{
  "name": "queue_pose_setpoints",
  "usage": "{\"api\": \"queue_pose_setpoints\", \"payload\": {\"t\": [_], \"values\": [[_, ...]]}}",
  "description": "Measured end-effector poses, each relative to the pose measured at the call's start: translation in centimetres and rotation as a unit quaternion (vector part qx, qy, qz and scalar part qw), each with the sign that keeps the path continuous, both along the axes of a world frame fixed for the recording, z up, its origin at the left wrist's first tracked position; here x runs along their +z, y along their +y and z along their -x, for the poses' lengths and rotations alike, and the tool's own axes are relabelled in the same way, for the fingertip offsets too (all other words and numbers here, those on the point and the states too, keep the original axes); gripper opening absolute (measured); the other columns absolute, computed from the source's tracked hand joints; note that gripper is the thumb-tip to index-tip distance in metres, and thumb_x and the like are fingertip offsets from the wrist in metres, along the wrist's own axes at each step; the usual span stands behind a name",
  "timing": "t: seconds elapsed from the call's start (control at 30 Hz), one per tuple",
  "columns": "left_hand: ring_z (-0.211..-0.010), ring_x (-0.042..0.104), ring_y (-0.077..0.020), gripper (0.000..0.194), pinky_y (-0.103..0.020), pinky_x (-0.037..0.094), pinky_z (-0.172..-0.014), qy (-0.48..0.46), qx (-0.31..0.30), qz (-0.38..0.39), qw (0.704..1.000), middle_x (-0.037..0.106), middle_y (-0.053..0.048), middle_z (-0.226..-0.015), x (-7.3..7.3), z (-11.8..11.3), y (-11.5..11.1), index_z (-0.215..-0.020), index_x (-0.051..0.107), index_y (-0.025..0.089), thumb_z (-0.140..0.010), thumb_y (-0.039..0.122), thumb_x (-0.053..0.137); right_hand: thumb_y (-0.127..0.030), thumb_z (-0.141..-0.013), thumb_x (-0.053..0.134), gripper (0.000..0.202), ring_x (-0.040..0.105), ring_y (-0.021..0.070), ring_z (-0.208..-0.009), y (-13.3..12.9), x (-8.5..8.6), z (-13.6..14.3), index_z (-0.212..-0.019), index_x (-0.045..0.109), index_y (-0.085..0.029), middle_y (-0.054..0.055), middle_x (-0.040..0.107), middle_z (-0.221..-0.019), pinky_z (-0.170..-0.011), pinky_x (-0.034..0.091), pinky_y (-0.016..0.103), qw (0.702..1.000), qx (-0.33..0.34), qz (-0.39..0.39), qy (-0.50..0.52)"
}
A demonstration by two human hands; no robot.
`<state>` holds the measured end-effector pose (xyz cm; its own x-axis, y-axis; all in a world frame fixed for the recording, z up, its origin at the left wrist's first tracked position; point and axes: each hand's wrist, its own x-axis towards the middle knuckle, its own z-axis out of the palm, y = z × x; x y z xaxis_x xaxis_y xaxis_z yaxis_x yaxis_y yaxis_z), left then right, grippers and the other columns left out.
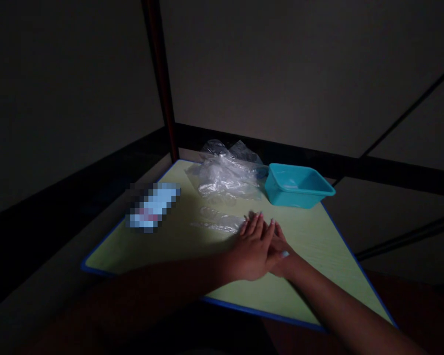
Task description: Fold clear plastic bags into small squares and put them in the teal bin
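Observation:
My left hand [254, 250] lies across my right hand [281, 245] on the table, its fingers stretched out and pointing away from me. The right hand is mostly covered by the left. What shows of its fingers looks flat and extended. A flat strip of clear plastic, like a small bag [220, 220], lies on the tabletop just left of the fingertips. Its right end disappears at the hands, and I cannot make out whether they press on it. Beyond it sits a crumpled pile of clear plastic bags [225, 172].
A turquoise plastic basin [296, 192] stands at the table's back right edge. On the left lies a blurred-out bright rectangular thing [153, 207]. The pale yellow-green table [340, 266] has a blue rim and stands in a dim corner against walls [299, 74].

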<state>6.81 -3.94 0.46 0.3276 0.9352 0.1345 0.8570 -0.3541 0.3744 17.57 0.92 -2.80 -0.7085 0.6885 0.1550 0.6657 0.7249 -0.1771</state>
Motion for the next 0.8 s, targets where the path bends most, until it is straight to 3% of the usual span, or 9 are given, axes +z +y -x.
{"api": "queue_pose_setpoints", "payload": {"t": [0.03, 0.1, 0.2, 0.43, 0.6, 0.8], "values": [[-0.147, 0.008, -0.032, 0.074, -0.049, 0.021, -0.116, 0.004, 0.012, 0.007, 1.0, 0.013, -0.02, -0.158, -0.3, 0.7, -0.3, -0.152, 0.019, 0.008, -0.098, 0.058, 0.021, -0.037, -0.084, 0.051, 0.076, 0.023, 0.0321, -0.143, 0.3, 0.4, -0.9, -0.152, 0.018, -0.034, 0.005, 0.025, -0.157, -0.112, 0.016, 0.06, 1.0, 0.012, 0.014, -0.02], [-0.146, 0.008, -0.0314, 0.073, -0.048, 0.022, -0.116, 0.017, 0.02, 0.006, 1.0, 0.013, -0.02, -0.158, -0.7, 1.9, -1.0, -0.152, 0.019, 0.007, -0.098, 0.056, 0.022, -0.034, -0.086, 0.048, 0.074, 0.017, 0.0318, -0.145, 0.5, 1.4, -1.7, -0.153, 0.018, -0.024, 0.011, 0.017, -0.158, -0.112, 0.011, 0.062, 0.993, 0.014, 0.045, -0.107], [-0.146, 0.006, -0.0305, 0.075, -0.048, 0.02, -0.117, 0.035, -0.009, -0.013, 0.999, 0.01, -0.021, -0.158, -0.8, 2.7, -1.8, -0.152, 0.017, 0.007, -0.097, 0.057, 0.026, -0.03, -0.089, 0.042, 0.071, 0.01, 0.0302, -0.146, 0.1, 2.5, -1.3, -0.153, 0.015, -0.013, 0.017, 0.008, -0.158, -0.112, 0.011, 0.061, 0.986, 0.007, 0.04, -0.159], [-0.146, -0.001, -0.031, 0.077, -0.048, 0.019, -0.118, 0.038, -0.08, -0.023, 0.996, 0.006, -0.025, -0.156, -0.5, 2.5, -1.0, -0.151, 0.013, 0.0, -0.097, 0.052, 0.034, -0.036, -0.087, 0.049, 0.081, 0.012, 0.0361, -0.145, 0.1, 1.9, -1.3, -0.154, 0.01, -0.014, 0.018, 0.011, -0.157, -0.111, 0.011, 0.065, 0.988, 0.046, 0.014, -0.149], [-0.145, -0.001, -0.0321, 0.075, -0.05, 0.021, -0.117, 0.037, -0.079, -0.021, 0.996, 0.005, -0.024, -0.157, -0.3, 3.2, -0.5, -0.151, 0.013, 0.003, -0.096, 0.047, 0.038, -0.034, -0.088, 0.047, 0.079, 0.012, 0.0363, -0.145, 0.0, 2.2, -1.4, -0.154, 0.009, -0.014, 0.018, 0.011, -0.157, -0.11, 0.013, 0.065, 0.991, 0.046, 0.023, -0.127], [-0.146, 0.013, -0.0313, 0.074, -0.049, 0.026, -0.115, 0.043, -0.03, -0.001, 0.999, 0.016, -0.022, -0.157, -0.2, 4.3, -0.3, -0.152, 0.02, 0.009, -0.096, 0.057, 0.033, -0.029, -0.092, 0.038, 0.068, 0.012, 0.0304, -0.146, -0.4, 3.0, -0.8, -0.153, 0.016, -0.011, 0.016, 0.011, -0.157, -0.112, 0.015, 0.062, 0.99, 0.007, 0.048, -0.133]]}}
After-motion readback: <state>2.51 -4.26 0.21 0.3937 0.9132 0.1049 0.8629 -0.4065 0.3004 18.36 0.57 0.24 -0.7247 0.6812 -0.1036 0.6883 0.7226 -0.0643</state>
